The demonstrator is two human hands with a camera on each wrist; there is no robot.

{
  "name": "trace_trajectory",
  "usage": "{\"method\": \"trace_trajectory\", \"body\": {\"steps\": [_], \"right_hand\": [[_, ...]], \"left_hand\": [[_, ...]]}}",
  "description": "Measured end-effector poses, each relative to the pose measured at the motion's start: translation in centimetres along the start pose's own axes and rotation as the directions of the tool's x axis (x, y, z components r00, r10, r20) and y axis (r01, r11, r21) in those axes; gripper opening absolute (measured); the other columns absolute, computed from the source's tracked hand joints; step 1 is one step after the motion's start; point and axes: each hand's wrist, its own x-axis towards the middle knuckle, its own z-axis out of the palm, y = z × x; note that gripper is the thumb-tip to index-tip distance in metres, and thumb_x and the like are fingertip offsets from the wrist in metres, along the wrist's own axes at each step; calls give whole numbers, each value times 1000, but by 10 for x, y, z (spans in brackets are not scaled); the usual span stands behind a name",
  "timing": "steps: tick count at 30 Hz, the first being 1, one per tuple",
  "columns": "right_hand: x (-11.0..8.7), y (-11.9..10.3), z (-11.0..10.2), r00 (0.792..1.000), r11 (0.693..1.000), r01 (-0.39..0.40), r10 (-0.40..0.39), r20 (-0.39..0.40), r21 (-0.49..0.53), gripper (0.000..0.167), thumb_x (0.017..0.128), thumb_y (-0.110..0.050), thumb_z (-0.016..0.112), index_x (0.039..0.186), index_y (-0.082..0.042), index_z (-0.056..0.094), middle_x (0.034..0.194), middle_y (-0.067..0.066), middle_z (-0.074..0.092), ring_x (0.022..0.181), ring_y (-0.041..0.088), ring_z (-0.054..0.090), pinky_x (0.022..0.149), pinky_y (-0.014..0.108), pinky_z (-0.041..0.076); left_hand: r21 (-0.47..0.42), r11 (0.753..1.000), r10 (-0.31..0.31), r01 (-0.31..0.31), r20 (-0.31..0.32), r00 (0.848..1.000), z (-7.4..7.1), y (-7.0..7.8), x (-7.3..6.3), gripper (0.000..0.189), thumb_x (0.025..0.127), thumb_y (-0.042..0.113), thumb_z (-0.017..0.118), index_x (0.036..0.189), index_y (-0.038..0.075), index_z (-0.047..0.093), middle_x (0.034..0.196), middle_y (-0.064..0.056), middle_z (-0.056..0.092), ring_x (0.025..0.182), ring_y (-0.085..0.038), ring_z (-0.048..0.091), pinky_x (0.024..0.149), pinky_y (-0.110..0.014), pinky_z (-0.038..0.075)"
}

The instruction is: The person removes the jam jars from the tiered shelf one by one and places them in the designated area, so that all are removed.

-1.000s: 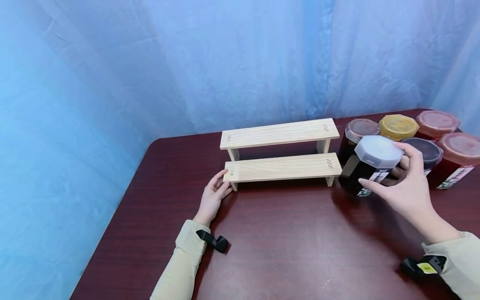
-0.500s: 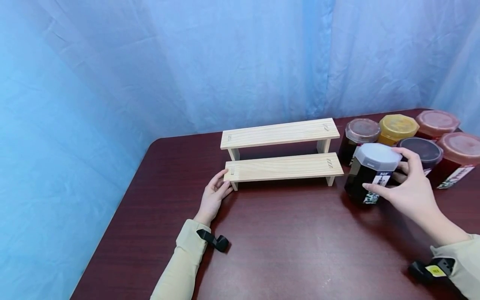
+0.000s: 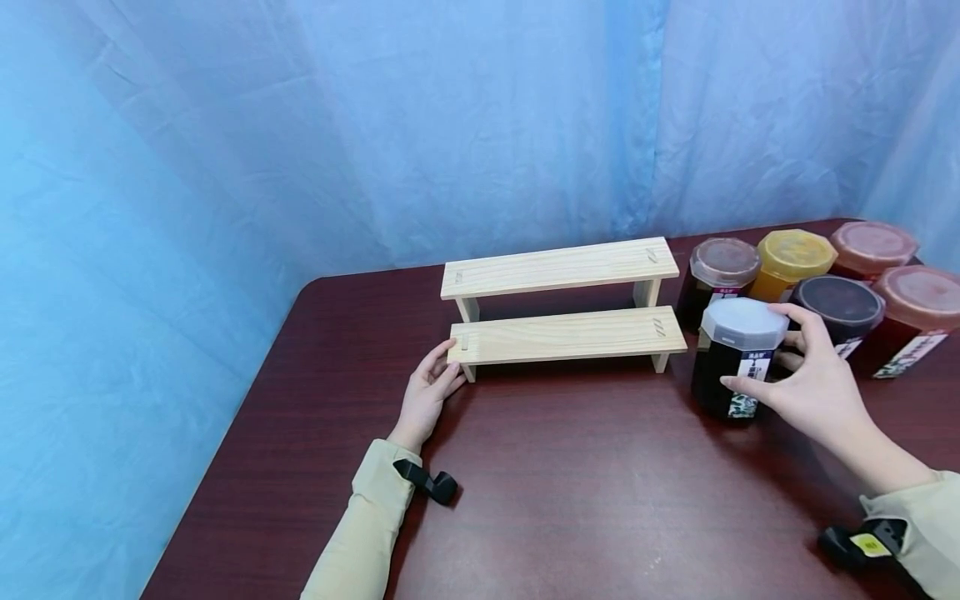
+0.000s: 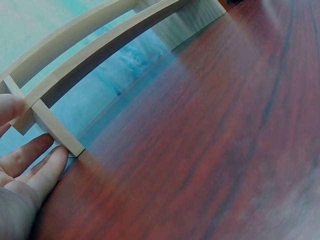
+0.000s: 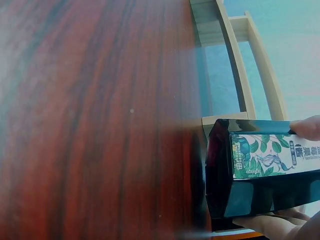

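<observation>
In the head view, my right hand (image 3: 813,379) grips a dark octagonal jar (image 3: 716,375) with a frosted white lid, thumb in front and fingers round the far side. The jar is upright beside the right end of the lower wooden shelf (image 3: 562,335); whether its base touches the table cannot be told. A white label with green leaves (image 5: 265,156) shows in the right wrist view. My left hand (image 3: 423,400) holds that shelf's left end. In the left wrist view, fingertips (image 4: 55,160) touch its leg (image 4: 59,129) and a digit reaches the board's end.
Behind stands a higher wooden shelf (image 3: 558,267). On the right are more lidded jars: a dark one (image 3: 725,262), a yellow-lidded one (image 3: 797,254), another dark one (image 3: 838,300) and two red ones, one nearer (image 3: 921,296). Blue curtains (image 3: 480,125) hang behind the reddish-brown table (image 3: 555,483).
My right hand has brought the jar with the white lid nearer to me and lower, and its label now faces me more. The left hand has stayed at the shelf's end.
</observation>
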Motion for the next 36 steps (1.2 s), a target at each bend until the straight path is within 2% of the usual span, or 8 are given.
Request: {"method": "trace_trajectory", "body": {"steps": [12, 15, 18, 20, 24, 27, 30, 36], "right_hand": [[-4, 0, -2, 1000, 999, 0, 0, 12, -36, 102, 64, -19, 88, 144, -8, 24, 121, 30, 50, 100, 47, 57, 63, 0, 31], [-5, 2, -3, 1000, 999, 28, -28, 9, -32, 103, 62, -17, 89, 143, -8, 26, 124, 28, 48, 102, 13, 63, 62, 0, 33], [-5, 5, -2, 999, 999, 46, -46, 1, -1, 102, 61, -15, 90, 143, -12, 29, 124, 16, 46, 94, -24, 43, 65, -1, 34], [-4, 7, -2, 999, 999, 41, -41, 6, 22, 101, 62, -14, 89, 144, -15, 29, 123, 10, 45, 88, -29, 34, 67, -1, 33], [-3, 7, -8, 998, 999, 44, -42, 46, -27, 100, 65, -19, 88, 145, -16, 29, 125, 15, 45, 93, -21, 46, 66, -1, 34], [-3, 3, -15, 993, 984, 105, -96, 68, -145, 97, 65, -23, 88, 143, -11, 32, 122, 27, 49, 94, 13, 67, 60, 12, 45], [-5, -1, -19, 985, 957, 168, -154, 76, -236, 94, 64, -25, 88, 141, -7, 37, 115, 31, 53, 88, 50, 61, 63, 40, 53], [-7, -5, -20, 976, 928, 217, -215, 40, -302, 90, 62, -19, 88, 138, -5, 43, 106, 32, 59, 75, 44, 65, 66, 60, 47]], "left_hand": [[10, 1000, -1, 1, 7, 1000, -1, 1, 0, 46, 97, 0, 47, 142, 4, 40, 128, -23, 50, 108, -12, 57, 88, -26, 51], [13, 1000, -2, 2, 7, 1000, -1, 0, 0, 46, 97, 0, 47, 142, 4, 40, 129, -23, 50, 107, -12, 58, 88, -25, 51], [18, 1000, -2, 2, 8, 1000, -1, 0, 0, 46, 97, 0, 47, 142, 4, 40, 128, -23, 50, 107, -12, 58, 88, -26, 51], [20, 1000, -3, 3, 10, 1000, -1, 0, 0, 46, 97, 0, 47, 142, 5, 40, 128, -23, 50, 107, -12, 58, 89, -27, 51], [17, 1000, 2, -2, 16, 1000, -1, 0, 0, 46, 97, 1, 48, 142, 5, 40, 129, -23, 50, 108, -12, 58, 89, -27, 51], [16, 1000, 2, -2, 14, 1000, -1, 0, 0, 46, 97, 0, 47, 142, 4, 40, 129, -23, 50, 107, -11, 58, 89, -26, 51], [11, 1000, -3, 3, 10, 1000, 0, 0, 0, 46, 97, -1, 47, 142, 4, 40, 129, -23, 50, 106, -11, 58, 88, -26, 51], [8, 1000, -2, 2, 10, 1000, -1, 1, -1, 46, 97, 1, 48, 142, 3, 40, 132, -26, 49, 107, -12, 58, 89, -27, 51]]}}
